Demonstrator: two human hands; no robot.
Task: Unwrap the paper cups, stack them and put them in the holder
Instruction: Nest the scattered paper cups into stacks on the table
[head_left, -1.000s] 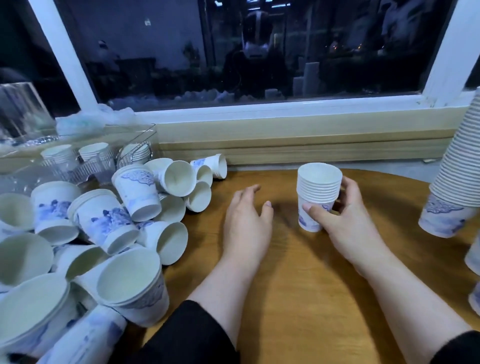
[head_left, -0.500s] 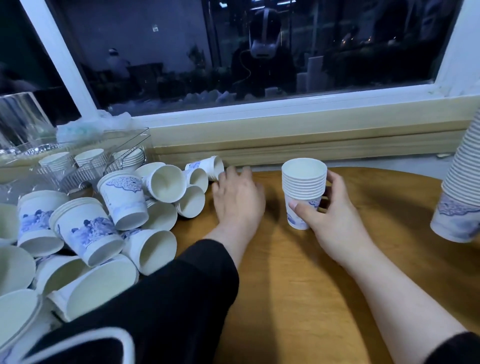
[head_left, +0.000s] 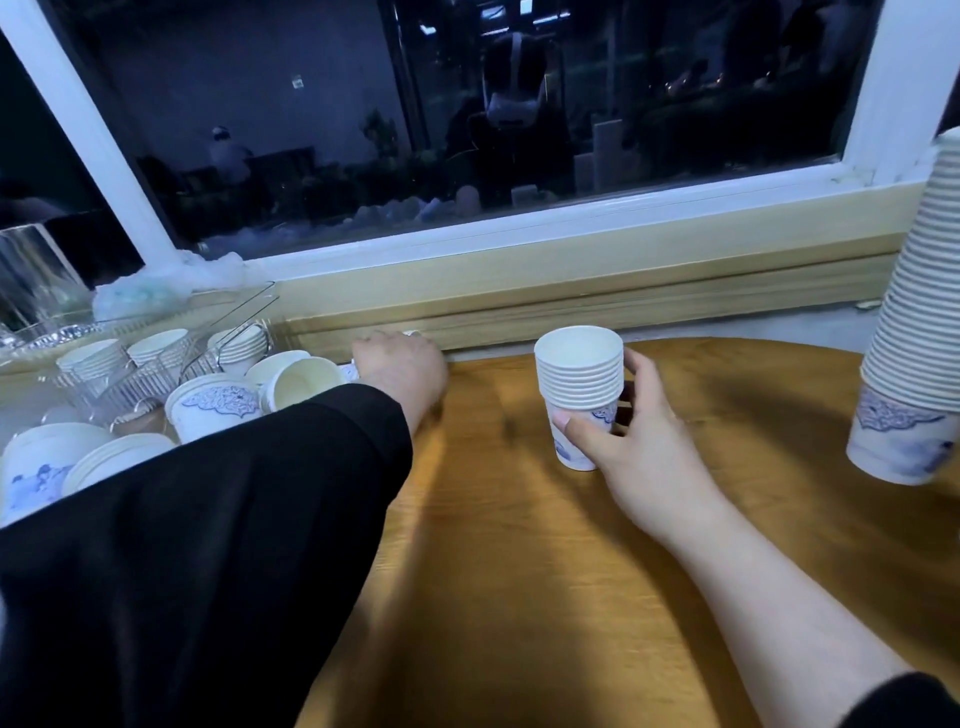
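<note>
- The wooden counter fills my near view, running far to the sill under a dark window.
- At the right edge I see a tall stack of paper cups, leaning, its bottom cup tipped on the counter.
- On the left lies a heap of loose paper cups, some upright, some on their sides; behind them a wire holder already has short stacks in its slots.
- My right hand grips a short stack of cups standing on the counter near the middle, thumb in front, fingers curled round the back.
- My left hand reaches far-left to the edge of the heap; it covers a small cup there, but I cannot tell whether its fingers are round it.
- I judge these cups light, thin-walled and easy to crush or tip. Take hold low on the wall with a gentle wrap, not at the rim, and steady the stack while dropping another in.
</note>
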